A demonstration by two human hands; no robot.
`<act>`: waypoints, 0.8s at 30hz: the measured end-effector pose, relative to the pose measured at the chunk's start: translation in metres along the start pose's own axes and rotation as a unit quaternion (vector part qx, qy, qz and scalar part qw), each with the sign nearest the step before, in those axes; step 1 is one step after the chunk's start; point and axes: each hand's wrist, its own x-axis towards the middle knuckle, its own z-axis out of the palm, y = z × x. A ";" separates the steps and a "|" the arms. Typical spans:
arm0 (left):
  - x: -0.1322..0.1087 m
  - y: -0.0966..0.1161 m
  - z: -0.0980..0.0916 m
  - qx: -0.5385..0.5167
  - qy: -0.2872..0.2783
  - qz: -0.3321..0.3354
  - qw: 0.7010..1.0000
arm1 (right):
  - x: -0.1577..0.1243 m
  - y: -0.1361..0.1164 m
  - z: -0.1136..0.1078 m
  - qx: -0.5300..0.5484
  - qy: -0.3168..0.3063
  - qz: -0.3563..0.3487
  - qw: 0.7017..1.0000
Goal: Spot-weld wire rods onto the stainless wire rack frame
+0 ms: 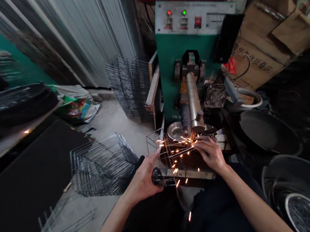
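Orange sparks fly from the tip of a metal welding arm on a green machine. Just right of the tip, my right hand pinches the end of a thin wire piece. A wire frame stretches from the tip toward the left. My left hand is at the frame's left side, fingers pointing up along it and thumb apart, gripping the frame between them. A round metal dish sits behind the sparks.
Stacked wire racks stand on the floor at the left, with more by the corrugated wall. Dark round pans and a tub of small metal parts are at the right. A cardboard box leans behind.
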 end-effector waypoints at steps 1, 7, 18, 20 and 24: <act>0.000 0.000 -0.001 0.006 -0.003 0.003 1.000 | 0.000 -0.001 -0.001 -0.001 -0.003 0.002 1.000; 0.003 0.001 -0.006 0.025 -0.024 0.000 0.999 | 0.001 0.006 -0.014 -0.006 -0.013 0.058 0.998; 0.021 -0.009 -0.022 0.014 -0.056 0.038 0.998 | -0.001 0.009 -0.014 0.011 0.027 0.048 0.998; 0.021 -0.011 -0.019 0.005 -0.056 0.034 0.998 | -0.001 0.009 -0.015 0.014 0.029 0.051 0.998; 0.029 -0.019 -0.016 -0.029 -0.053 0.025 0.998 | 0.006 0.014 -0.013 -0.004 0.050 0.043 0.998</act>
